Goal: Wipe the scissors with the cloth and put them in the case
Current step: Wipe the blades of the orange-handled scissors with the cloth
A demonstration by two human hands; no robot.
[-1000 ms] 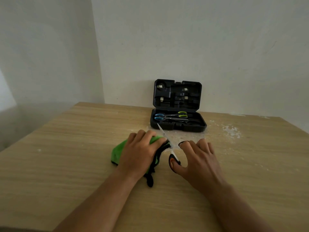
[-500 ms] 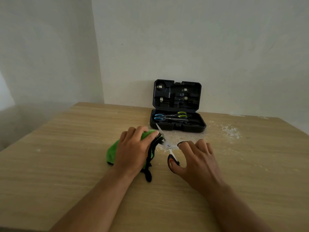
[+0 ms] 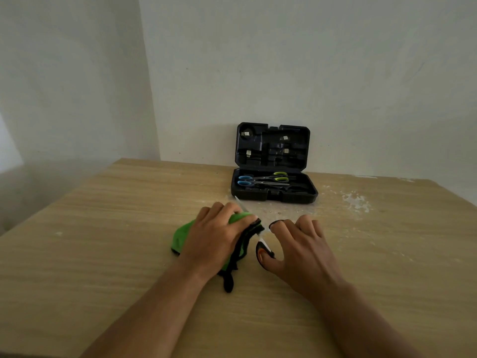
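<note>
A pale wood-grain bench set in the corner of bare white walls carries the work, with whitish flecks scattered over its far right. Nearest the camera, the right hand holds the black-handled scissors, thumb through one orange-lined loop and a finger through the other, its grip curled around the handles. Just to the left, the left hand pinches the green, black-edged cloth around a blade, whose bare tip pokes out beyond the fingers. Steel and stiff, the scissors look light but sharp and probably slick, best held by the loops, while the soft cloth folds easily over the edge. Beyond, against the wall, the open black case already holds a blue-handled pair and a green-handled pair
</note>
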